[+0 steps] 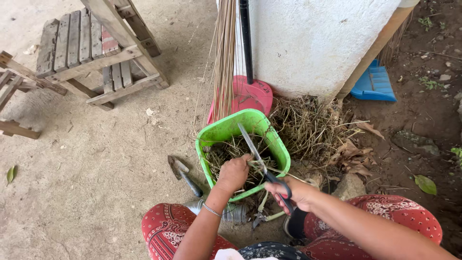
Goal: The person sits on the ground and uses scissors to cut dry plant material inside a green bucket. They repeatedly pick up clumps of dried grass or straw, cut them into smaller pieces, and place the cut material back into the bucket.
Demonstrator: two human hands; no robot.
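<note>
My left hand (233, 173) is closed on a bunch of dry grass stems over a green plastic basin (276, 142). The basin holds a heap of cut dry grass (226, 151). My right hand (293, 190) grips the black handles of a pair of scissors (255, 151), whose blades point up and away across the stems beside my left hand. A thin bracelet circles my left wrist. My knees in red patterned cloth (166, 226) frame the bottom of the view.
A trowel (185, 175) lies on the concrete left of the basin. Pruning shears (262, 216) and a metal can lie between my knees. A stick broom (224, 58), red dustpan (250, 94), white pillar, blue dustpan (375, 84), wooden chair (91, 48) and dry plant debris (313, 125) surround.
</note>
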